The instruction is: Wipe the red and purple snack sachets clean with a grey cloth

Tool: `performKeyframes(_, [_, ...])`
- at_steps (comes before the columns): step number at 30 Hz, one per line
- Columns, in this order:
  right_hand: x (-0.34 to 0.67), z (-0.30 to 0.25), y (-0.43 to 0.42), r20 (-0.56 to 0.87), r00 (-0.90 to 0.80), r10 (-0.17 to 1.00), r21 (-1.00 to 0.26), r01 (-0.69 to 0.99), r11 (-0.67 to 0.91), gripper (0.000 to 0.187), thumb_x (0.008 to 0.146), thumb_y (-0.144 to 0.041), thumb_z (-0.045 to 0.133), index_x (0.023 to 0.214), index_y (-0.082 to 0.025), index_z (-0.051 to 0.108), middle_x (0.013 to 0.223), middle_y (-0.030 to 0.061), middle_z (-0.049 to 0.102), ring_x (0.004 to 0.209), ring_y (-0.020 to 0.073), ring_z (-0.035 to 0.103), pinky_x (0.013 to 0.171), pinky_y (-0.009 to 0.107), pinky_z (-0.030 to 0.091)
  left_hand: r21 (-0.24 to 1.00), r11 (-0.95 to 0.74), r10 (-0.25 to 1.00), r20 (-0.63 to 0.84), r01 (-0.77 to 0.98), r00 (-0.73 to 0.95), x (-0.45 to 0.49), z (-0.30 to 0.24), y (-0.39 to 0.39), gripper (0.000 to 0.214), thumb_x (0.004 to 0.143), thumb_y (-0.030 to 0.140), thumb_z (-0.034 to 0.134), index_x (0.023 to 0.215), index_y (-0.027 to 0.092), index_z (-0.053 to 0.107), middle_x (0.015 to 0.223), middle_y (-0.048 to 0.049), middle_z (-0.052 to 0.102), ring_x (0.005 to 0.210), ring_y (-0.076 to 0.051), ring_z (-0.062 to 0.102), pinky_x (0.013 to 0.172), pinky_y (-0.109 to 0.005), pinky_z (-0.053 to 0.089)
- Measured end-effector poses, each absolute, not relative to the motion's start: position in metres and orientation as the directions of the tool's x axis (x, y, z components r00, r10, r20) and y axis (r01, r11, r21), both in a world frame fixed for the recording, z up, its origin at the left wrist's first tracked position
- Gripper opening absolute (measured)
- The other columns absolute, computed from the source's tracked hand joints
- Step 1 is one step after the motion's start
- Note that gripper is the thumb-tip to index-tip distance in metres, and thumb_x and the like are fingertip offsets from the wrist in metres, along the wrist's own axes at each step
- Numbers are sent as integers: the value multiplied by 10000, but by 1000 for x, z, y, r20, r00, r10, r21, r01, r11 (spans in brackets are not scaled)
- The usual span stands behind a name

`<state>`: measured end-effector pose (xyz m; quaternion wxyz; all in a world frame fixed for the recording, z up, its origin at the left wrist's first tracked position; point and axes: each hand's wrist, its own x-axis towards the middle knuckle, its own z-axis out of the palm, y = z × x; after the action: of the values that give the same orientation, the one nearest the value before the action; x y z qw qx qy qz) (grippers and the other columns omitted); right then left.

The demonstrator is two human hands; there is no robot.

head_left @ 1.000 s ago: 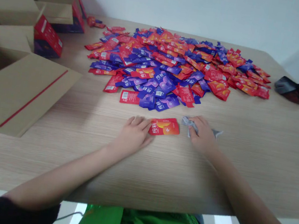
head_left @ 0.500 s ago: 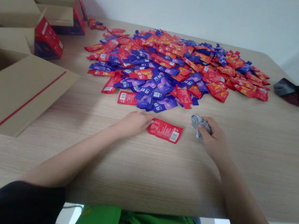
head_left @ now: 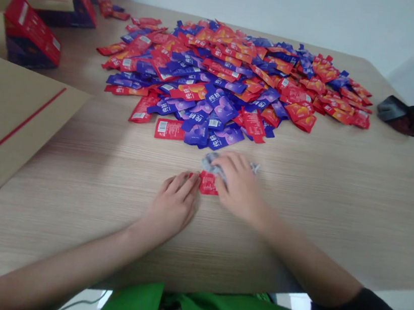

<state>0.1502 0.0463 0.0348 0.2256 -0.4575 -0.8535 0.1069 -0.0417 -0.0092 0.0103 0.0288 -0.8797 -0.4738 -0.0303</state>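
A red packet [head_left: 208, 183] with pale print lies flat on the table in front of me. My left hand [head_left: 176, 199] has its fingertips on the packet's left end, pinning it to the tabletop. Over the packet's right part, my right hand [head_left: 239, 184] grips a crumpled grey cloth [head_left: 209, 161] and covers most of that side. Just beyond both hands, a large heap of red and purple packets [head_left: 221, 106] spreads across the table; its nearest pieces stop a short way from my fingers.
Open cardboard boxes [head_left: 15, 130] stand along the left, one flap reaching over the table [head_left: 104, 243]. Red and purple box sides [head_left: 32, 35] show behind it. A dark, shiny crumpled item [head_left: 404, 116] lies at the far right. A white wall [head_left: 268, 5] rises behind the table.
My right hand has moved left with the cloth, from beside the red packet onto it. My left hand has shifted slightly left and nearer me, still at the packet's left end. The view has shifted.
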Motion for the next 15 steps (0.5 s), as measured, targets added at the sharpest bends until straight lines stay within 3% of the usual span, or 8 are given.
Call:
performKeyframes(3, [129,21,38,143,-584,799,-196,775,601,208,930,-179,451,1058,-182,615,1149,122,617,993,280,496,815,415,396,7,-554,831,74,833,552,-42,7,-9,389,928,192,461,1261,77,624,1300,-146,629,1253,-331,513,979,-447,454])
performKeyframes(6, [152,10,36,100,-504,858,-102,852,513,221,923,-170,443,1061,-164,617,1161,142,601,981,293,478,801,422,385,33,-559,829,47,829,557,-44,10,-7,424,919,168,454,1309,69,587,1393,-133,569,1290,-319,488,983,-441,461])
performKeyframes(11, [217,10,44,114,-352,929,-71,930,361,235,877,-139,457,1054,-164,609,1139,147,588,946,293,480,788,427,389,36,-549,836,16,835,549,-44,11,-7,464,917,161,438,1356,53,540,1442,-131,527,1318,-322,461,990,-451,467])
performKeyframes(15, [198,22,43,181,-310,933,-192,920,343,248,888,-141,429,1067,-173,597,1112,129,595,971,287,490,804,421,393,4,-547,837,33,837,547,-40,12,-9,452,909,149,450,1340,62,556,1433,-136,533,1307,-327,473,988,-449,470])
